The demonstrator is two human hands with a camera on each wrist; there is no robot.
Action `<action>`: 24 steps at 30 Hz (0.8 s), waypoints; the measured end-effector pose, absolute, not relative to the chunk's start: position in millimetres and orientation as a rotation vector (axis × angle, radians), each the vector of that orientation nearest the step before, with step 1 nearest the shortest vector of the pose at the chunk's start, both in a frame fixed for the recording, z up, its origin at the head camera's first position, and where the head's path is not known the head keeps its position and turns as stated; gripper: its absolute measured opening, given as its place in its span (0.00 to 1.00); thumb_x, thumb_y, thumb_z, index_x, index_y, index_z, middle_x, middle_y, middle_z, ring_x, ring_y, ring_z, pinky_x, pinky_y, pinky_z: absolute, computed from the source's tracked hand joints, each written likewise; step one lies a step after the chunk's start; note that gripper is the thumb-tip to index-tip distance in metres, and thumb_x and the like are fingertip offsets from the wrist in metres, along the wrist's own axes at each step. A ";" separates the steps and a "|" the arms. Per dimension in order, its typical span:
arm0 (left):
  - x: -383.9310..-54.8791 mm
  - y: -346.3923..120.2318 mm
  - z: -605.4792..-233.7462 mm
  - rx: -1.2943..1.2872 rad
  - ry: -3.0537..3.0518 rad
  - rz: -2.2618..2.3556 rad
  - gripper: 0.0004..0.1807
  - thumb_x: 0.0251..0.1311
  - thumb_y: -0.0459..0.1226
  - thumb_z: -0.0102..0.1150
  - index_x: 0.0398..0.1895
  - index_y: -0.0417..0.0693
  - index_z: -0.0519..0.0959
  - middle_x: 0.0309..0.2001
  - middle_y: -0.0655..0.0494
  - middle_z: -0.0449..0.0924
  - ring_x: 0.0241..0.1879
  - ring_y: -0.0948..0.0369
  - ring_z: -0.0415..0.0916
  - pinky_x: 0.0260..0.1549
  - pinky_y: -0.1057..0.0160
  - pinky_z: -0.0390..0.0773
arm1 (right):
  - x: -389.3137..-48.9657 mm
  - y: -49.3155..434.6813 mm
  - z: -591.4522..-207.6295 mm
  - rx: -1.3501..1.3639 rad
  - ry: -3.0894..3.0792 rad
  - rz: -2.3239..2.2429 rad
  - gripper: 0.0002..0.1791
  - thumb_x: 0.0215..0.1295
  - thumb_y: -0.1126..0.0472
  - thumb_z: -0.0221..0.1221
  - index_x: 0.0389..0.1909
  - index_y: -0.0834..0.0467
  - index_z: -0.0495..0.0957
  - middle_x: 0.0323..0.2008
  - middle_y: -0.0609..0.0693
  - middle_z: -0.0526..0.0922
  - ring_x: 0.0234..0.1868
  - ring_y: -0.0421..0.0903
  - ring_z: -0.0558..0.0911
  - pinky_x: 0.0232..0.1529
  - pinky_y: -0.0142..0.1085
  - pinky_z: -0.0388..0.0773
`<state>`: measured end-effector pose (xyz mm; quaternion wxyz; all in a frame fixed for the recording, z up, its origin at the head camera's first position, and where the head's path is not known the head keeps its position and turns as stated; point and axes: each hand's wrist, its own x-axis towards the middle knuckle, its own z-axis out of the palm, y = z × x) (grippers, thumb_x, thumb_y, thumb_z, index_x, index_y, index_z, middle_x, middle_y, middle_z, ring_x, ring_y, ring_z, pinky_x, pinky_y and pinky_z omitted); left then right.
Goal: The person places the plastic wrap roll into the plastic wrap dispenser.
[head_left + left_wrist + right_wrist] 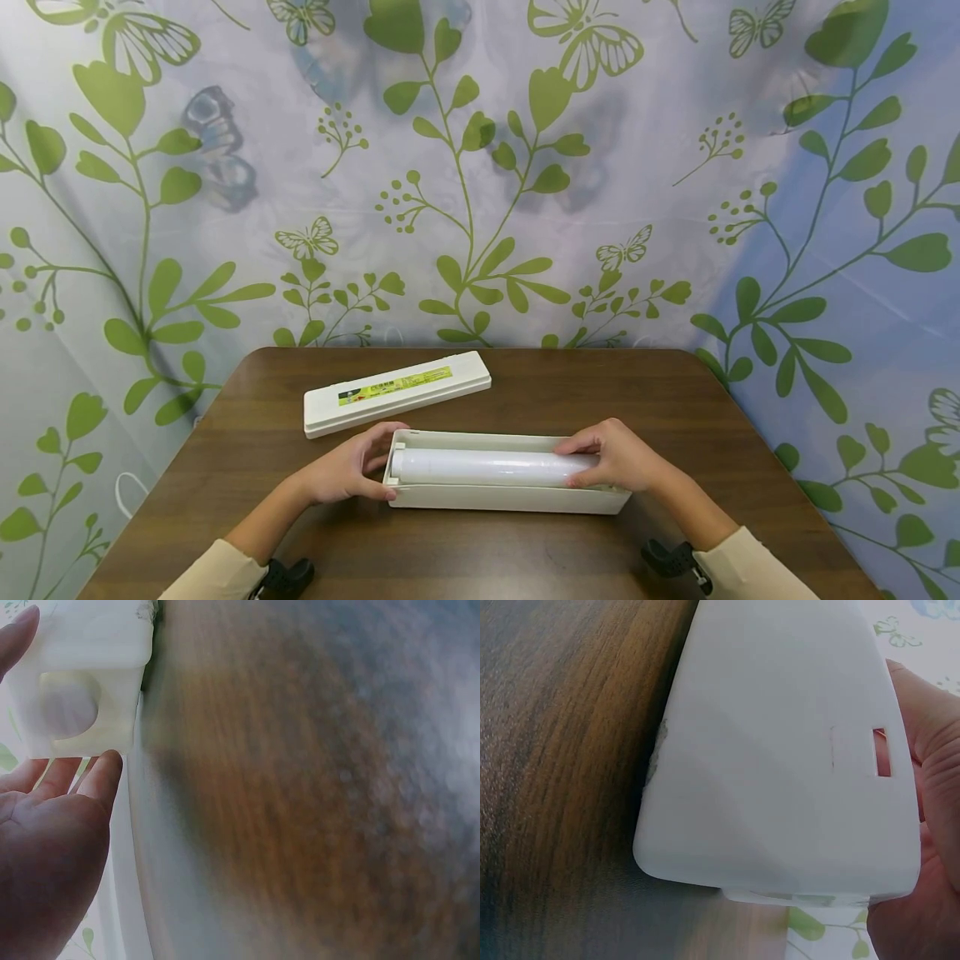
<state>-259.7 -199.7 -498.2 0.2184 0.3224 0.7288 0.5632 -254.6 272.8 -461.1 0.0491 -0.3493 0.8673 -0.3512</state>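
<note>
A long white box (510, 497) lies on the table, its top uncovered, with a roll of plastic wrap (487, 467) lengthwise inside. My left hand (337, 471) grips the box's left end, thumb at the front corner and fingers toward the back. In the left wrist view, the roll's round end (71, 711) shows through the box's end wall (116, 724). At the other end, my right hand (618, 457) holds the roll between thumb and fingers. The box wall (772, 765) hides most of that grip in the right wrist view.
Behind the box, at an angle, lies its white lid (397, 394) with a yellow-green label. Both rest on a brown wooden table (570, 550). A curtain (480, 200) with green leaves and butterflies hangs behind the table's far edge.
</note>
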 end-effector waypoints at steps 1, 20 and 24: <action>-259.7 -199.9 -498.6 0.894 2.016 1.562 0.50 0.55 0.31 0.75 0.76 0.41 0.54 0.72 0.36 0.62 0.72 0.49 0.64 0.64 0.70 0.73 | -254.6 272.6 -461.0 -1.067 2.643 -1.069 0.23 0.53 0.50 0.77 0.50 0.53 0.89 0.47 0.46 0.90 0.48 0.37 0.88 0.46 0.31 0.85; -259.1 -198.8 -496.9 0.894 2.031 1.569 0.50 0.54 0.32 0.76 0.76 0.40 0.55 0.71 0.37 0.63 0.69 0.60 0.68 0.65 0.72 0.71 | -250.4 283.4 -448.8 -1.004 2.686 -1.169 0.23 0.56 0.49 0.75 0.50 0.56 0.88 0.47 0.49 0.91 0.49 0.42 0.89 0.50 0.29 0.84; -257.9 -198.8 -496.1 0.882 2.033 1.578 0.49 0.54 0.32 0.76 0.75 0.40 0.56 0.71 0.37 0.63 0.70 0.55 0.67 0.65 0.73 0.70 | -251.2 285.3 -447.6 -1.044 2.684 -1.202 0.22 0.56 0.51 0.75 0.49 0.58 0.88 0.47 0.51 0.91 0.48 0.44 0.89 0.49 0.29 0.85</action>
